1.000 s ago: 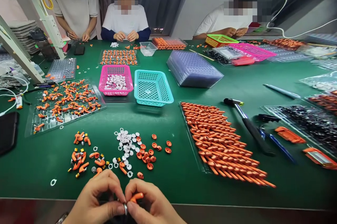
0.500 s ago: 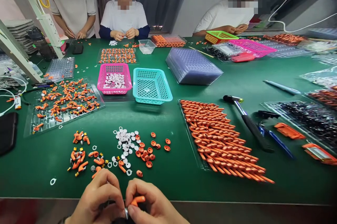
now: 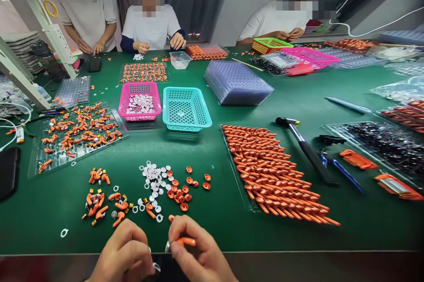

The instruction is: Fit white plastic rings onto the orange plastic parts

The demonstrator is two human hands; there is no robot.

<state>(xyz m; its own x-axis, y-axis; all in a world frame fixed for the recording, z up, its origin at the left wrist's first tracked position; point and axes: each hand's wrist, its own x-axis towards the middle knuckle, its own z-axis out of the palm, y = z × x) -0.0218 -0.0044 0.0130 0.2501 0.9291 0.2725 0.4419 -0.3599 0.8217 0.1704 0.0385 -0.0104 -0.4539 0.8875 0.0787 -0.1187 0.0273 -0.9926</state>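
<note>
Below the table's front edge, my right hand (image 3: 198,251) pinches an orange stem-shaped part (image 3: 186,241) with a small silvery-white piece at its left end. My left hand (image 3: 124,253) is a short way to the left, its fingers closed on a small white ring (image 3: 157,267) at the fingertips. Just beyond my hands lie loose orange parts with gold tips (image 3: 96,202), a pile of white discs (image 3: 155,178) and several orange caps (image 3: 179,193).
A tray of orange stems (image 3: 271,171) lies right of centre, beside a hammer (image 3: 311,154). Pink (image 3: 121,101) and teal (image 3: 208,112) baskets stand mid-table near stacked clear trays (image 3: 238,83). Another tray of orange parts (image 3: 36,158) is left. Three people work across the table.
My hands have moved apart, the right one going right with the orange part. The white ring now shows at my left fingertips. Across the table, a person's hand has moved toward the clear container.
</note>
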